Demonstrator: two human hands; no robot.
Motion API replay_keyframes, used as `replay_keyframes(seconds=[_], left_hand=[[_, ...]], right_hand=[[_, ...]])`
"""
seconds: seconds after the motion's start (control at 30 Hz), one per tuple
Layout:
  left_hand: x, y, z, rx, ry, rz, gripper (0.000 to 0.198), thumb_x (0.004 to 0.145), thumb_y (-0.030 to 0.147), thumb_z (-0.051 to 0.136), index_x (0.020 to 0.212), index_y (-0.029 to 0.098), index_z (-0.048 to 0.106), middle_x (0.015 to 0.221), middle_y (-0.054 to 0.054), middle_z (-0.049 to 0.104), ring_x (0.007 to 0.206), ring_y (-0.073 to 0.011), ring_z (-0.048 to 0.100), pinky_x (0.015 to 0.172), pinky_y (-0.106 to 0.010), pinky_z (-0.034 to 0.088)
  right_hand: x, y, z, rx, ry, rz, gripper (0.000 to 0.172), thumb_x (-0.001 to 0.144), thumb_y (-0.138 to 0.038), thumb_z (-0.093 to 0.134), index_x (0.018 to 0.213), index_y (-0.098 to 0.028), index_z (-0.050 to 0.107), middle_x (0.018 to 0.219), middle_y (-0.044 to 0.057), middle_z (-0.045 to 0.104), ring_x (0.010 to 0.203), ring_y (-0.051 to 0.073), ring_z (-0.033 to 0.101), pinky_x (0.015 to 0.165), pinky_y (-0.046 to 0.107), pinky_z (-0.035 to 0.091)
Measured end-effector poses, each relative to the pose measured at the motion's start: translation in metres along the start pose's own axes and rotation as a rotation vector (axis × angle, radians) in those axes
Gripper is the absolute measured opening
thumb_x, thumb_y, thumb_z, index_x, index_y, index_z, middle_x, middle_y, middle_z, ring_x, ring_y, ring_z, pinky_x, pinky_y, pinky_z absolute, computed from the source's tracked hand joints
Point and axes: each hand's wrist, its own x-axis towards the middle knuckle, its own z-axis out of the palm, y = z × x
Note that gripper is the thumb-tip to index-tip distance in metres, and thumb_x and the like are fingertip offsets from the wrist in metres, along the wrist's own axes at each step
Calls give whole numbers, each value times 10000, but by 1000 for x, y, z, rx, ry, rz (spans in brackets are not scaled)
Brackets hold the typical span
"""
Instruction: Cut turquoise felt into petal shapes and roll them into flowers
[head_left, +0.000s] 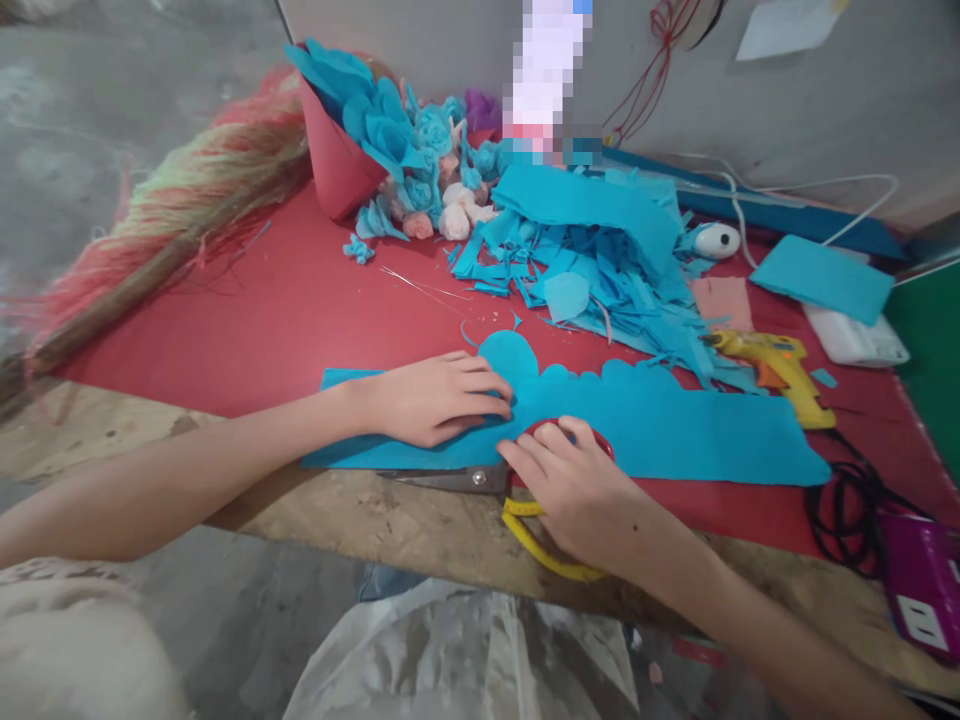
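Observation:
A long blue felt strip (675, 425) with a scalloped upper edge lies across the red sheet (285, 300) near the table's front. My left hand (439, 398) rests flat on the strip's left part, fingers stretched out and pressing it down. My right hand (574, 490) lies over the red and yellow handles of a pair of scissors (457, 479), fingers curled on them. The scissor blades point left along the strip's lower edge, closed or nearly so.
A heap of blue felt scraps (600, 265) lies behind. A red cone with blue and pink felt flowers (390, 140) stands at the back. A yellow glue gun (780, 368), black cable (847, 510), purple power strip (922, 585) sit right. A tasselled broom (172, 220) lies left.

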Motion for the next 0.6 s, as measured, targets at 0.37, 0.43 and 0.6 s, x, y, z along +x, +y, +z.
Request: replay_keyframes(seconds=[0.37,0.43,0.6], left_hand=[[0,0,-1,-7,2,-3,298,849,170,362,1097,169,528,1154,-109,546,990,-218,468,858,-355,375],[0,0,-1,-8,-5,-4,299,853,176,358,1100,166,526,1162,-107,541,988,-221,462,856,-357,373],[0,0,0,-11,-9,-6,300,862,181,345,1095,148,531,1156,-109,542,982,-226,458,857,-359,369]], right_hand=[[4,6,1,-7,133,-78,248,803,-25,348,856,-83,583,636,63,527,662,195,382,684,339,292],[3,5,0,-15,147,-89,278,819,-12,317,839,-88,584,605,53,507,648,189,366,675,334,290],[2,3,2,0,142,-110,248,814,-26,352,901,-74,579,610,43,514,655,188,357,704,366,278]])
